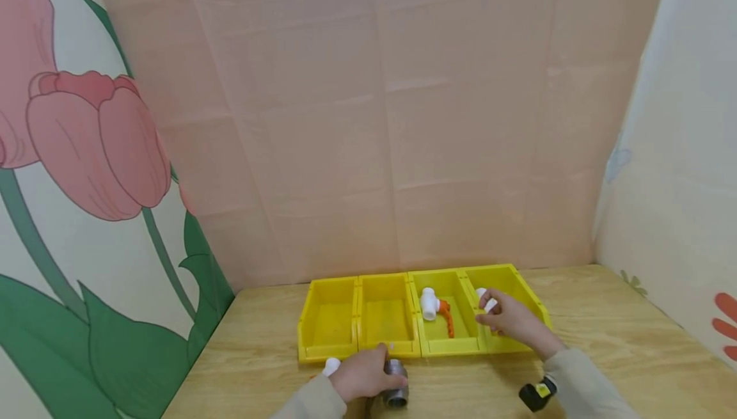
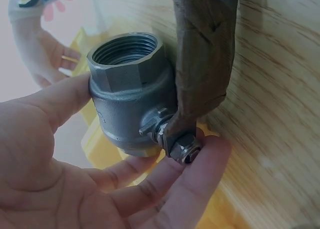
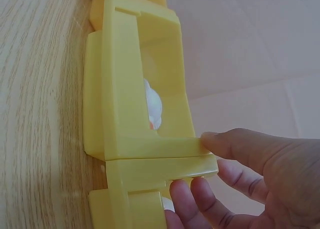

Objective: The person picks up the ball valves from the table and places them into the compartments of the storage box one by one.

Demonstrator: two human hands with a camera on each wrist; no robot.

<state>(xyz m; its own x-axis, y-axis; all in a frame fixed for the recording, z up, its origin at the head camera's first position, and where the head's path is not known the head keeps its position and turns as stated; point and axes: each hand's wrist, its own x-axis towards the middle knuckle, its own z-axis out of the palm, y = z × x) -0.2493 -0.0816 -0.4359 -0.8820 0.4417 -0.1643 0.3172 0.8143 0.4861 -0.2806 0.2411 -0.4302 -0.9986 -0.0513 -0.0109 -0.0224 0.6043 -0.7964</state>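
Note:
My left hand [image 1: 365, 373] grips a grey steel ball valve [image 2: 132, 104] with a brown-covered handle [image 2: 205, 54], in front of the bins. Its thumb presses one side of the body and the fingers curl round the lower end. My right hand [image 1: 509, 320] is at the divider [image 3: 165, 166] between the two right-hand yellow bins, thumb and fingertips apart on either side of it. Partly hidden by its fingers, a white piece [image 3: 168, 204] lies in the rightmost bin [image 1: 509, 275]. The neighbouring bin [image 1: 451, 347] holds a white plastic valve [image 1: 428, 304] with an orange handle.
Two more yellow bins [image 1: 328, 352] adjoin on the left. Another white piece [image 1: 331, 366], with some orange beside it, is partly hidden behind my left hand on the wooden table [image 1: 247, 342]. A black device [image 1: 538, 395] is on my right wrist. A pinkish sheet [image 1: 374, 118] hangs behind.

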